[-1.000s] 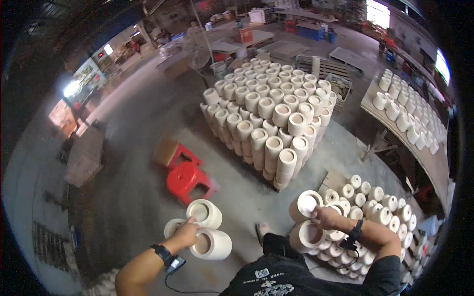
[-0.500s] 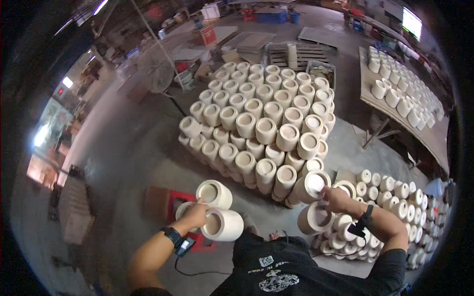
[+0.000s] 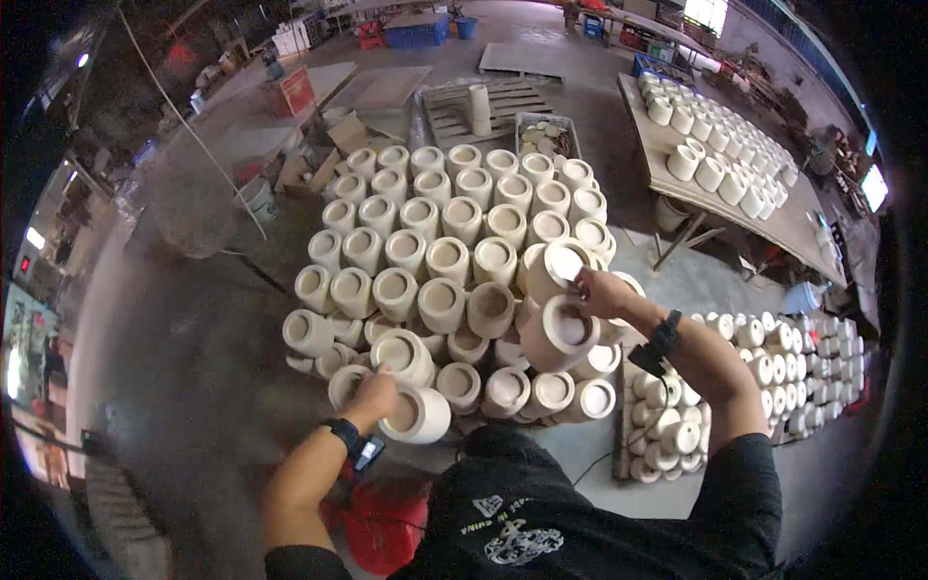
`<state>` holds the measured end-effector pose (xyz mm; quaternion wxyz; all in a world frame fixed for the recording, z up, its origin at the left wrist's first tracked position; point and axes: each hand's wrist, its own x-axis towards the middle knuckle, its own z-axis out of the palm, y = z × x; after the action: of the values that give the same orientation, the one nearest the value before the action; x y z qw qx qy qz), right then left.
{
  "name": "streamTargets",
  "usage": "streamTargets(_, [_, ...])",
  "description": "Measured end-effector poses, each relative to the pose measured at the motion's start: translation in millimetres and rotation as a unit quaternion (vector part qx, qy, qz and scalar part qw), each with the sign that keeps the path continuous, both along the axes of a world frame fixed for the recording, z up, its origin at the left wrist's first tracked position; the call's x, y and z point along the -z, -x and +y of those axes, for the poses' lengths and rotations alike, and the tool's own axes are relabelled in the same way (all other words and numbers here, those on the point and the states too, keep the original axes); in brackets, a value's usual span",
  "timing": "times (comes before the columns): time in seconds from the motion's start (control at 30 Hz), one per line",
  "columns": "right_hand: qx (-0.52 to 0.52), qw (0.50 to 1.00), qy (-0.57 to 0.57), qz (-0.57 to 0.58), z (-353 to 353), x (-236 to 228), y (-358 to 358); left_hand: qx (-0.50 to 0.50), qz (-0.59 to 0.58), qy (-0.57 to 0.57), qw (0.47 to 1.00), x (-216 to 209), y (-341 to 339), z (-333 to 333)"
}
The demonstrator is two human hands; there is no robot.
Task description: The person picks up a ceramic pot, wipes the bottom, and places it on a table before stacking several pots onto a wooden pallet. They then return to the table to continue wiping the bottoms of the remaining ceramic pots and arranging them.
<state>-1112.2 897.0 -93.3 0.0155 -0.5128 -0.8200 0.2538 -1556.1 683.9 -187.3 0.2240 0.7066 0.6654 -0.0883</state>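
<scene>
My left hand (image 3: 375,396) is closed on three cream cylindrical ceramic pots, gripped together at their rims. One pot (image 3: 423,418) is by the fingers toward my body; another (image 3: 411,365) is beyond the hand, and the third is partly hidden to its left. My right hand (image 3: 601,293) grips two more pots by their rims, a far one (image 3: 543,275) and a tilted near one (image 3: 541,340). Both hands hang over the near side of a large stack of similar pots (image 3: 447,259). Some fingertips are hidden inside the openings.
A red stool (image 3: 387,530) stands low by my left side. Smaller cream pieces (image 3: 681,437) are stacked to the right. Beyond the big stack are a wooden pallet (image 3: 445,111) and a crate of flat pieces (image 3: 546,135). A board table (image 3: 667,179) with pots stands far right.
My view has turned right and I have moved closer to the big stack. Both hands, still holding their pots, are now over its near edge, away from the red stool.
</scene>
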Motion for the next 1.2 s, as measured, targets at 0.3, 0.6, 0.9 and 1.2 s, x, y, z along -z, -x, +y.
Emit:
streamTargets(0.3, [-0.040,0.996,-0.066,0.052,89.3,45.3,92.1,0.015,-0.073,-0.037,0.997,64.1,40.7,44.3])
streamTargets(0.6, [0.064,0.998,-0.012,-0.004,95.2,44.8,113.1,0.029,0.009,-0.064,0.998,87.4,33.0,32.1])
streamTargets(0.9, [-0.007,0.957,0.284,-0.059,-118.2,166.0,212.1,0.019,-0.015,-0.095,0.995,93.8,27.1,26.8])
streamTargets(1.2, [0.030,0.895,0.435,0.099,-150.1,224.4,264.6,0.050,-0.152,-0.056,0.985,66.5,48.2,37.6])
